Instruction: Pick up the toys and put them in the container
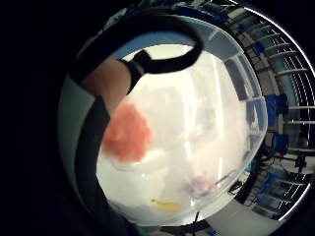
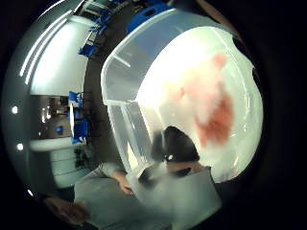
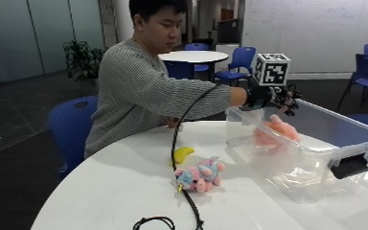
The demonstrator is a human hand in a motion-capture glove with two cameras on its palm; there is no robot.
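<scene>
The gloved right hand [image 3: 274, 99] is stretched out over the near end of the clear plastic container [image 3: 337, 148], above its rim; just below the hand, inside the container, is the pink plush toy [image 3: 274, 130]. From the outside view the fingers [image 3: 291, 106] point downward and look relaxed and spread, and the toy seems a little apart from them; I cannot tell for sure if a fingertip touches it, but nothing is seen pinched or held, so the grip is open.

In the little finger side palm view the pink toy [image 1: 127, 132] lies beside a bare finger [image 1: 109, 82] and against the pale inside of the container [image 1: 206, 113]; in the thumb side palm view it shows as a blurred pink and red shape [image 2: 211, 108] within the container walls [image 2: 124, 76]. The toy is soft and fuzzy, salmon pink; its form cannot be read.

Two more toys lie on the white round table [image 3: 107, 191], well apart from the hand: a small yellow banana [image 3: 182, 154], and near it a plush of pink, blue and purple colours [image 3: 199, 176]; a black cable [image 3: 185, 201] runs across the table beside them. The container has a black latch [image 3: 350, 166] on its end. The person, in a grey knitted sweater [image 3: 139, 91], sits on a blue chair [image 3: 69, 124]; behind are other blue chairs [image 3: 238, 64], a second white table [image 3: 193, 56], a potted plant [image 3: 82, 60] and a dark floor.
</scene>
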